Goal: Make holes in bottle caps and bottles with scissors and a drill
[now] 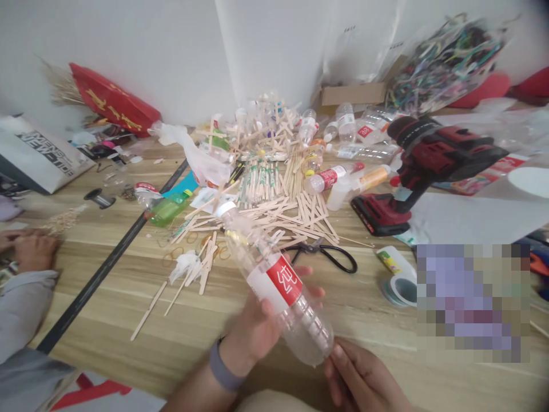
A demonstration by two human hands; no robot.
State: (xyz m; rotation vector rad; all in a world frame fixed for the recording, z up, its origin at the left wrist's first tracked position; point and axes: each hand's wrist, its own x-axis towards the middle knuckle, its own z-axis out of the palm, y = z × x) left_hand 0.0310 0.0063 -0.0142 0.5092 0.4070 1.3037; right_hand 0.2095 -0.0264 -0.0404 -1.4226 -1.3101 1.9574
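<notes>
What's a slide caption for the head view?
Left hand holds a clear bottle, right hand at its base, before scattered wooden sticks.

Left hand (257,329) partly hidden behind the clear bottle (274,286); right hand (360,375) at its base, some fingers tucked from sight, hold unclear, wrist lost past the lower edge. Pixelated block (472,303) masks tabletop (193,337) at right, meeting the roll (391,293). Co-worker's hand (36,250) cropped at left; wall print (350,28) too small to read.
</notes>
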